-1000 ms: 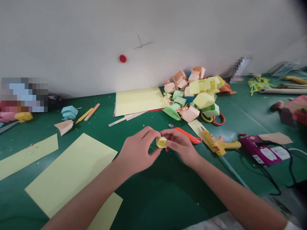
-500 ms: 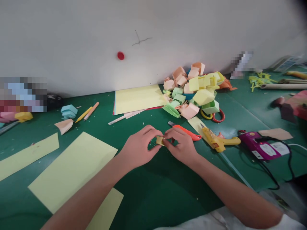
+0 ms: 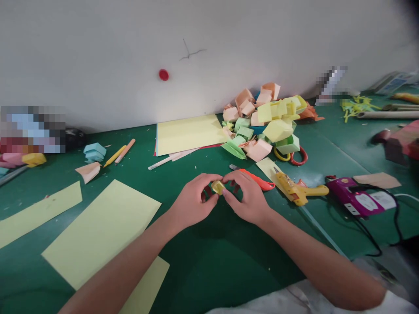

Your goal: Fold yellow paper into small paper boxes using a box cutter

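Between my two hands is a small folded yellow paper piece [image 3: 218,187], held just above the green table. My left hand [image 3: 193,198] pinches its left side with thumb and fingers. From the right, the thumb and fingertips of my right hand [image 3: 247,196] grip it too. Just beyond my right hand lies an orange utility knife [image 3: 258,179], partly hidden by the fingers. A large pale yellow paper sheet [image 3: 108,231] lies to the left, under my left forearm, with another sheet [image 3: 147,283] partly beneath it.
A heap of folded paper pieces [image 3: 258,126] rests against the wall, with scissors [image 3: 298,156] beside it. Right of my hands are a yellow glue gun [image 3: 301,192] and a purple power strip [image 3: 363,198] with black cords. Stacked paper [image 3: 190,133] and two pencil-like sticks [image 3: 119,155] lie further back.
The yellow paper piece has been turned and tilted between my fingers. My right hand has shifted its grip, its fingers now more curled. The camera view has moved slightly.
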Available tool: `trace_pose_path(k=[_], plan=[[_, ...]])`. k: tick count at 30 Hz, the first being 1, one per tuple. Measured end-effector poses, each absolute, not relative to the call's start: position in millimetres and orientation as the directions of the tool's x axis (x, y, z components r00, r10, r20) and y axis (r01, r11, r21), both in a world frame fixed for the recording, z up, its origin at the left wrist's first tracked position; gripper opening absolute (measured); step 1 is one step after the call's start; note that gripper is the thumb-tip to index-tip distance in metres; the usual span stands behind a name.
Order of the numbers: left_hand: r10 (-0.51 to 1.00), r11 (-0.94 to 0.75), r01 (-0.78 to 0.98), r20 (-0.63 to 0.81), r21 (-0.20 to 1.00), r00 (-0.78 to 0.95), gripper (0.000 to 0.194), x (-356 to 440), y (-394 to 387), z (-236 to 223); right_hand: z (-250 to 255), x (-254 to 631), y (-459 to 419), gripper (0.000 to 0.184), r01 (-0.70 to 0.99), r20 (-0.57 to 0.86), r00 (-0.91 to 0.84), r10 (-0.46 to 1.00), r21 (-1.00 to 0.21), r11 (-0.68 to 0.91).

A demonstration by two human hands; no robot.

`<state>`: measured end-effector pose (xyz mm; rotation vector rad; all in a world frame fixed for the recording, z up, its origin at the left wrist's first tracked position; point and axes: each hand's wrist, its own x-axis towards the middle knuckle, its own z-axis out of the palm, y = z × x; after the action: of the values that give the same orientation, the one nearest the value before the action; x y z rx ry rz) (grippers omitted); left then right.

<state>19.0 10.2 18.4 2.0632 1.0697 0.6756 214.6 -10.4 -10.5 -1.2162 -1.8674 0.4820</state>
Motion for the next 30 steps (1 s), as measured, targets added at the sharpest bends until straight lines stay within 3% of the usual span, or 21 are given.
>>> trace_pose_path(k=[6,11,16,20,26,30], plan=[[0.909,-0.276,0.514,0.047,0.812,0.414,0.046,16.4,12.5,12.4,-10.2,214.4,-8.1,0.02,0.485,0.271,-0.198,0.942,-0.809,0.334],[0.919,-0.287,0.522,0.078,0.803,0.386,0.031,18.5,13.5,10.7,-14.6,209.3,-7.5,0.017,0.488,0.237,-0.247,0.94,-0.807,0.332],[0.928,-0.264,0.554,0.051,0.79,0.37,0.031,17.1,18.9,7.5,-14.3,207.1,-7.7,0.015,0.436,0.225,-0.246,0.943,-0.843,0.315],[0.925,-0.258,0.607,0.011,0.751,0.379,0.009,12.8,24.1,4.0,-13.6,204.9,-8.9,0.016,0.396,0.189,-0.242,0.952,-0.876,0.274],[0.931,-0.267,0.684,-0.001,0.678,0.365,0.015,8.5,26.9,0.2,-18.1,202.1,-9.6,0.023,0.417,0.181,-0.244,0.953,-0.867,0.272],[0.931,-0.28,0.726,-0.005,0.628,0.364,0.013,9.2,25.4,-1.6,-21.3,201.1,-9.7,0.04,0.448,0.174,-0.222,0.959,-0.856,0.259]])
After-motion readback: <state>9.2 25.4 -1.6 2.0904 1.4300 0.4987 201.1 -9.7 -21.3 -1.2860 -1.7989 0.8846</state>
